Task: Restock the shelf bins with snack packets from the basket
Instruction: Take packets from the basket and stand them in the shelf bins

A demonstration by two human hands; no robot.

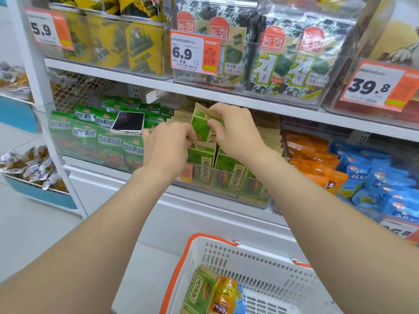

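Observation:
A green-and-tan sunflower seed packet (pixel 201 125) is held upright over the clear middle shelf bin (pixel 226 186), above several packets of the same kind (pixel 229 175). My left hand (pixel 167 143) pinches its lower left edge. My right hand (pixel 233 130) grips its top right corner. Below, the white basket with orange handles (pixel 267 264) holds one more green seed packet (pixel 200 291), an orange packet (pixel 223 295) and a blue packet (pixel 240 300).
A phone (pixel 129 122) lies on green snack packets (pixel 95 134) in the left bin. Orange packets (pixel 317 162) and blue packets (pixel 381 180) fill the right bins. Seaweed packs (pixel 283 60) stand on the shelf above, behind price tags (pixel 195 52).

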